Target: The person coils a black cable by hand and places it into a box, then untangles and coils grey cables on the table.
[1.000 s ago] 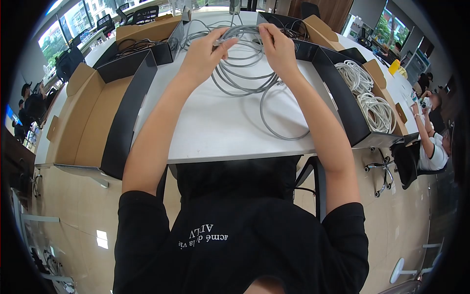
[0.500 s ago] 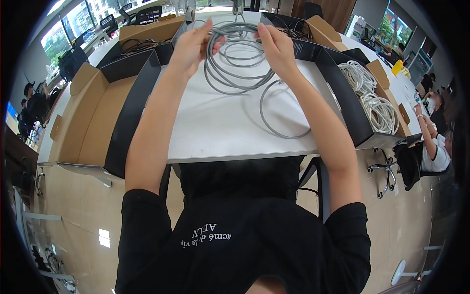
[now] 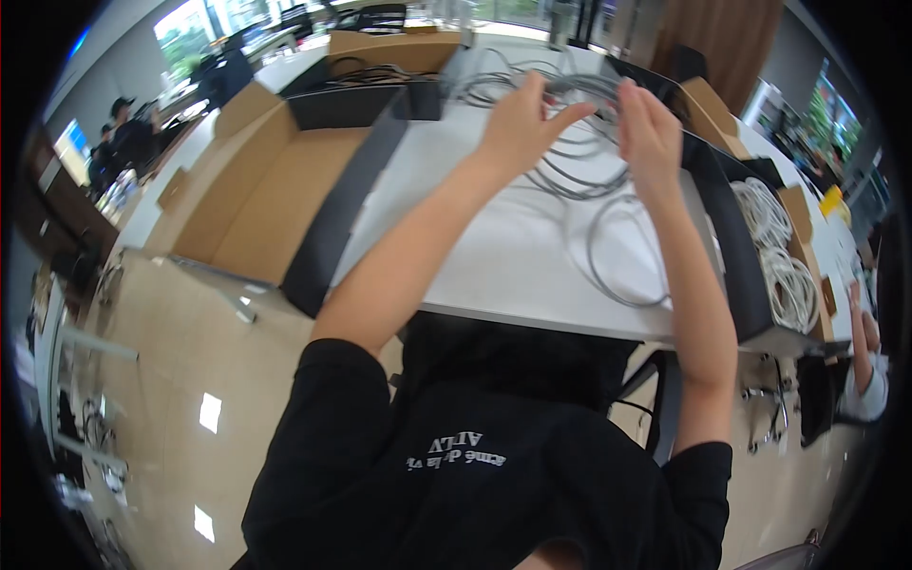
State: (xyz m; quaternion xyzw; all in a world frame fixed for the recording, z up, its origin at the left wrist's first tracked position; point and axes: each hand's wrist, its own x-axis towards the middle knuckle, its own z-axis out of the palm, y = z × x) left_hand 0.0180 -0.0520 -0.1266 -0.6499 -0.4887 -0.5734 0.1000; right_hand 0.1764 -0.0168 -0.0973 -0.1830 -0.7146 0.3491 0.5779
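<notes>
I have the grey cable (image 3: 587, 84) bunched between both hands near the far part of the worktop (image 3: 475, 249), with its lower loops hanging just nearer me. The left hand (image 3: 528, 123) is half open: its thumb stands well away from the fingers, which curl at the bunch's left end. Motion blur means I cannot tell how firmly they grip. The right hand (image 3: 652, 138) looks closed on the bunch's other end, fingers drawn together, though the fingertips are partly hidden. One wide loop (image 3: 608, 292) spreads loose on the worktop beside the right forearm, and more strands lie beyond the left hand.

To handle these turns well, I judge that one hand should pinch every strand at a single spot while the other feeds, so no loop slips free. I would let the cable roll a little between thumb and fingers, since a springy cord like this probably twists into figure-eights if forced. The wide loop wants drawing in slowly, clear of the forearm, to match the smaller turns. I would also keep the bunch away from the strands beyond, because they look near enough to snag.
</notes>
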